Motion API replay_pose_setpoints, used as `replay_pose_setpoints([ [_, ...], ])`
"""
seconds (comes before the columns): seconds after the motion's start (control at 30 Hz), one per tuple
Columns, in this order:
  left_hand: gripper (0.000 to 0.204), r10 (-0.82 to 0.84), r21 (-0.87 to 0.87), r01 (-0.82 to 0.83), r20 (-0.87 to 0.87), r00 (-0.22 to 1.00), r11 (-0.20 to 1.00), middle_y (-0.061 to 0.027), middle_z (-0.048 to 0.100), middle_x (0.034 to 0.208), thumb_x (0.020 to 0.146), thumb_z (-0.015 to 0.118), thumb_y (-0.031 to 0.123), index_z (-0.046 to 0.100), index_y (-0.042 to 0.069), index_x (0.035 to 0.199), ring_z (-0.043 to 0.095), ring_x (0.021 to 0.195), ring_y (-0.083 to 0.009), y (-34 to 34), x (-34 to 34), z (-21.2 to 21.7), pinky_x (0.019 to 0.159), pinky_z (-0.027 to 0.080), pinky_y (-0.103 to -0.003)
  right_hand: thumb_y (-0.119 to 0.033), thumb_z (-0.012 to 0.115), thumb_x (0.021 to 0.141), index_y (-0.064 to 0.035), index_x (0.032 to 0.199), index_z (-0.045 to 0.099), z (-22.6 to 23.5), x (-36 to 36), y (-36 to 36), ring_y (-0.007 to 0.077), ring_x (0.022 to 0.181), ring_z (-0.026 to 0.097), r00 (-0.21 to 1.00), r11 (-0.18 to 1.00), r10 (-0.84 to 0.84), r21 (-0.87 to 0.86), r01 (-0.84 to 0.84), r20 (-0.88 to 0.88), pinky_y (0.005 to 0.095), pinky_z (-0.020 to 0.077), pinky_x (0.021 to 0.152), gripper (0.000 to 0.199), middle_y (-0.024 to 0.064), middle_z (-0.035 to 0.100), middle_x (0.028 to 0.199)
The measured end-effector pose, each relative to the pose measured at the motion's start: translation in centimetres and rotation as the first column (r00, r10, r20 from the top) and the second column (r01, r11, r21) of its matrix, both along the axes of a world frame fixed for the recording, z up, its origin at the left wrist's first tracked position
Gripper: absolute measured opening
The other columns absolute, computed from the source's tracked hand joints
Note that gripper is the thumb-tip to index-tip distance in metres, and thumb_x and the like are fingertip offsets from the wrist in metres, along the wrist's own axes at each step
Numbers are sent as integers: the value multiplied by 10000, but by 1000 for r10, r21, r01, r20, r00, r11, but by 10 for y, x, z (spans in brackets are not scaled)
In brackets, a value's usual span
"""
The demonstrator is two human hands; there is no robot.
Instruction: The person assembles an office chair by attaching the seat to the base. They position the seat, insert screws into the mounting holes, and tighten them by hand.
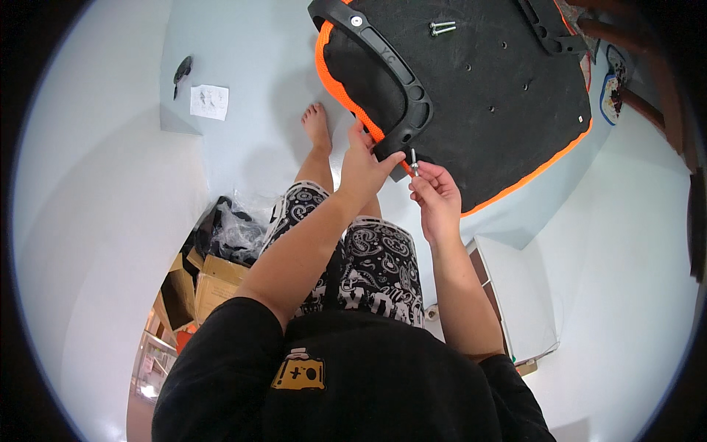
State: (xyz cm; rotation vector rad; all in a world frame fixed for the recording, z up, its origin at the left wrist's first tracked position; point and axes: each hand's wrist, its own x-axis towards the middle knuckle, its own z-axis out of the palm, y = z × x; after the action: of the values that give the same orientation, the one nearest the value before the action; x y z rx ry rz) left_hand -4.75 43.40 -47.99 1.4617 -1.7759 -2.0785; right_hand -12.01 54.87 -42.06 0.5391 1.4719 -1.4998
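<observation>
**Head view: a bolt held at the armrest of an upturned seat**

Head view, looking down past a black shirt and patterned shorts: a black seat panel (486,96) edged in orange lies bottom-up on a pale floor (243,110), filling the upper middle of the picture. A curved black plastic armrest (394,70) runs along its left edge. The left hand (362,163) closes on the lower end of that armrest, fingers wrapped over it and thumb pressed against the plastic. The right hand (437,193) sits just beside it, pinching a small silver bolt (414,160) upright between thumb and fingertips; the bolt's tip stands near the armrest's end, though whether it touches cannot be told. Two more silver bolts (442,29) lie together on the panel near its top edge, well apart from both hands. A bare foot (317,124) rests on the floor left of the seat. A sheet of paper (210,102) lies farther left, and cardboard boxes (210,283) with a clear plastic bag (239,228) sit at lower left.
</observation>
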Motion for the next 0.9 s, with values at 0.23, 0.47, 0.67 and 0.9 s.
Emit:
replay_pose_setpoints([
  [0.23, 778, -10, -10, 10, -15, 1000, 1000, -226, 503, 1163, 710, 714, 16, 164, -56, 1256, 532, 1060, -234, -5, -9, 12, 895, 437, -310, -27, 604, 789, -27, 1015, 577, -2, 0, 3, 55, 727, 543, 1000, 999, -10, 46, 10, 1, 191, 408, 615, 227, 26, 634, 915],
  [0.47, 779, 16, 9, -16, -54, 998, 1000, -225, 456, 1191, 700, 714, -14, 165, -48, 1252, 512, 1079, -242, -1, -9, 5, 908, 433, -314, -38, 609, 799, -53, 1020, 580, -4, -7, 2, 76, 731, 547, 1000, 997, -28, 66, 28, -7, 212, 409, 628, 223, 24, 636, 923],
  [0.67, 797, 12, -38, -19, -156, 988, 999, -236, 473, 1154, 698, 698, -40, 136, -47, 1263, 523, 1062, -249, -1, -5, 1, 916, 437, -325, -41, 608, 797, -26, 1022, 576, 2, -5, -12, 71, 732, 550, 1000, 999, -27, 30, 27, 8, 205, 417, 621, 228, 38, 638, 932],
  [0.9, 817, -58, -101, 48, -106, 993, 994, -230, 477, 1166, 706, 726, 25, 143, -48, 1272, 520, 1065, -248, -2, 1, 1, 911, 436, -324, -46, 599, 811, -37, 1035, 572, 7, 14, -3, 78, 721, 552, 996, 1000, -3, 27, 1, 90, 209, 424, 617, 225, 45, 637, 944],
])
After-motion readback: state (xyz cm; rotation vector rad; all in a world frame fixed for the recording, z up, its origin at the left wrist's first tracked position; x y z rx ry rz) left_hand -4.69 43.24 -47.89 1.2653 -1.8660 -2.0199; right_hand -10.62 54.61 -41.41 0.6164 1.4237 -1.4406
